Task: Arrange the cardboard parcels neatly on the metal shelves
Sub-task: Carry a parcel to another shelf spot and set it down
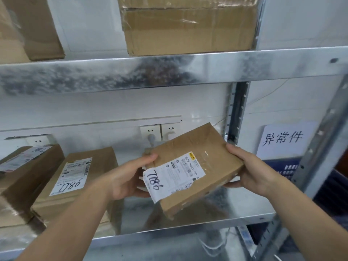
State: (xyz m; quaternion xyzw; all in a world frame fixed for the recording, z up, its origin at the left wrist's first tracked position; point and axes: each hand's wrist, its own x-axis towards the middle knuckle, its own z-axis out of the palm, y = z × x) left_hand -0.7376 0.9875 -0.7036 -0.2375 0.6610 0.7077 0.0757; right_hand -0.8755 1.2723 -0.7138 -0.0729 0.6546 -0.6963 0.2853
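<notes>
We hold the flat cardboard parcel (188,147) tilted above the lower metal shelf (235,210), three o'clock of the resting parcel (105,157). Our left hand (124,178) and right hand (250,170) clasp its nine and three o'clock edges. It seems light, stiff and tape-slick, so the edges suit best.

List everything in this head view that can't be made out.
Head view, held parcel: its underside is hidden by its own body.
Head view, label: the fine print is too blurred to read.
Head view, left hand and right hand: the fingers underneath are hidden by the parcel.
Head view, large box on the upper shelf: its top is cut off by the frame edge.
Head view, leftmost parcel: its left part is cut off by the frame edge.
</notes>
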